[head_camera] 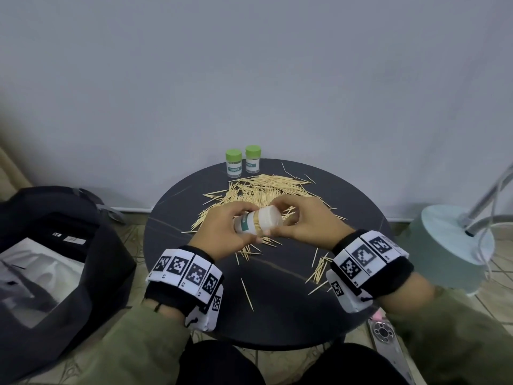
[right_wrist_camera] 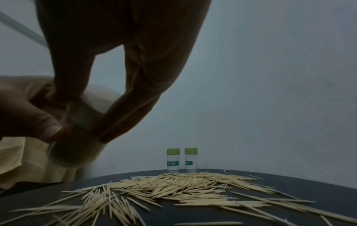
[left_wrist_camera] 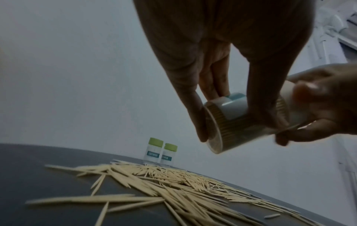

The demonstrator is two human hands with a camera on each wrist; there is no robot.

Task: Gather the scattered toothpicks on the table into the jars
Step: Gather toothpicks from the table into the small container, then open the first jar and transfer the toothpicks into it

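You hold one jar (head_camera: 256,223) tipped on its side in the air above the dark round table (head_camera: 194,309), and it looks packed full of toothpicks, with no green lid on it. Your left hand (head_camera: 222,232) curls round its labelled base end, fingers and thumb pinching the clear wall, while your right hand (head_camera: 302,220) pinches the open end between thumb and fingers. That jar looks about finished, apart from its lid, which I cannot find in any view. Much is left, though: a thick heap of loose toothpicks (head_camera: 261,190) lies across the far half of the table under and beyond your hands, a smaller bunch sits near your right wrist, and a few strays lie toward the near edge. Two more jars (head_camera: 243,162) with green lids stand upright side by side at the far edge by the wall; whether they are filled is too hard to tell. A dark bag (head_camera: 63,262) sits on the floor to your left.
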